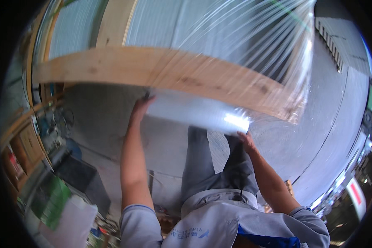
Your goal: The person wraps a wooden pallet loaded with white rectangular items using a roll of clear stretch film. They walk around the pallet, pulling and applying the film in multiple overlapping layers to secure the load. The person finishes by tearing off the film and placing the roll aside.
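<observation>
A wide roll of clear stretch film (pixel 194 109) lies crosswise in front of my legs, just below a wooden beam. My left hand (pixel 142 108) is closed around its left end, where a short dark core end sticks out. At the other end, my right hand (pixel 247 142) grips the roll, its fingers partly hidden. Above them runs the crate's thick wooden beam (pixel 165 68). Film stretched in pleats (pixel 273 45) wraps over the crate's right corner and gathers toward the top right.
On the lower left stand a dark box (pixel 80 177), a green sheet (pixel 51 202) and a wooden shelf (pixel 27 151). The concrete floor (pixel 322 111) stretches to the right, where blurred vehicles or machines line the edge. A slatted rack (pixel 330 44) is at the upper right.
</observation>
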{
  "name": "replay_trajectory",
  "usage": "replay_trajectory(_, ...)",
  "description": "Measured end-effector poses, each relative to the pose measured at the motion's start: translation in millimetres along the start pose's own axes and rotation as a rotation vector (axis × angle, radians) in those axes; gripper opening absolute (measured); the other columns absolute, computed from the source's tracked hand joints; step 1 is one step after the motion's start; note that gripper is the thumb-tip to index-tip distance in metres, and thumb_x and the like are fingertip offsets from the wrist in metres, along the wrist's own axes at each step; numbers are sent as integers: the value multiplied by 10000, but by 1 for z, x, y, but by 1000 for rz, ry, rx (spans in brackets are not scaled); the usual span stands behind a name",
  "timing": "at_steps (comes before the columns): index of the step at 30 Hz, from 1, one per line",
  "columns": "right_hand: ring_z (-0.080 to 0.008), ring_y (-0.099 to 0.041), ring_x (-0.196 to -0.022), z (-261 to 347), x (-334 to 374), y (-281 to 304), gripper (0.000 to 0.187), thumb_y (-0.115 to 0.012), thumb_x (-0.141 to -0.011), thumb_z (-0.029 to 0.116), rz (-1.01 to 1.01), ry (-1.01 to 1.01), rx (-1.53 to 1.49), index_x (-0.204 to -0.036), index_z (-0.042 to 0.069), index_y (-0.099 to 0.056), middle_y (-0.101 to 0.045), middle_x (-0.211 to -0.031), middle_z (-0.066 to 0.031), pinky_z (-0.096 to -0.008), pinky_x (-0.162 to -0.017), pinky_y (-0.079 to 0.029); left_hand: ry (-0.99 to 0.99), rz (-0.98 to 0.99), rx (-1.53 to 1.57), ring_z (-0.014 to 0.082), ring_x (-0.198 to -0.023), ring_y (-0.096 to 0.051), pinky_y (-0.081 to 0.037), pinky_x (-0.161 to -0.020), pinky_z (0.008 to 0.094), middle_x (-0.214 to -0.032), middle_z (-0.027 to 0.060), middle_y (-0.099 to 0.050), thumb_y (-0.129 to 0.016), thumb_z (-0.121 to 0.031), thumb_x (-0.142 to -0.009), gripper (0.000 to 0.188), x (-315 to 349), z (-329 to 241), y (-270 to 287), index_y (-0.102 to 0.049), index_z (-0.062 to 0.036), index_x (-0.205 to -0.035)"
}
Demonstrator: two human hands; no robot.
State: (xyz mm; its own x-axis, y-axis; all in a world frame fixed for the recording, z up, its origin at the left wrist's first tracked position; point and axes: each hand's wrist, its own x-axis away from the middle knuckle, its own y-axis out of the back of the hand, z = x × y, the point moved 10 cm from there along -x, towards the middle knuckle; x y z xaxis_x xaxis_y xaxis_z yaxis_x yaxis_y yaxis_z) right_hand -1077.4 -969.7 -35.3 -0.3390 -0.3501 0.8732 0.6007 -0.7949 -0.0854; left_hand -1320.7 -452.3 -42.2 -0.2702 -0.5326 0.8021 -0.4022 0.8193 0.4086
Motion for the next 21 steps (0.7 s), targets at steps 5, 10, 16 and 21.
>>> replay_trajectory(5, -286, -368, -1317, 41, -63, 4, 736, -612, -812, 487, -57, 43, 304, -1377, 78, -380, -446, -1353, -146, -527, -987, -339, -306, -13, 162, 258, -943, -613, -455, -806, 360, -1018, 134, -673, -709, -473, -755, 605, -39, -73, -2, -638, -3, -1129)
replay_trajectory(10, -221, -595, -960, 62, -90, -62, 357, -630, -862, 345, 13, -146, 834, -1051, 43, -653, -644, -1004, -110, -301, -787, -463, -106, 9, 104, 253, -1003, -604, -452, -852, 340, -1092, 132, -662, -753, -423, -724, 647, -37, -86, 1, -602, -9, -1197)
replay_trajectory(16, -292, -613, -1009, 186, -79, -305, 411, -635, -884, 274, 258, 957, 1004, -1198, 17, -565, -621, -1177, -123, -348, -908, -466, -183, -17, 164, 238, -1033, -588, -439, -887, 338, -1132, 137, -645, -765, -415, -717, 680, -47, -88, -2, -579, -16, -1235)
replay_trajectory(21, -281, -609, -992, 207, -126, -318, 414, -626, -884, 296, 124, 784, 1380, -1177, 9, -572, -623, -1148, -124, -347, -887, -465, -199, -84, 201, 235, -1029, -584, -441, -881, 340, -1129, 135, -640, -749, -401, -732, 654, -57, -90, 0, -578, -13, -1230)
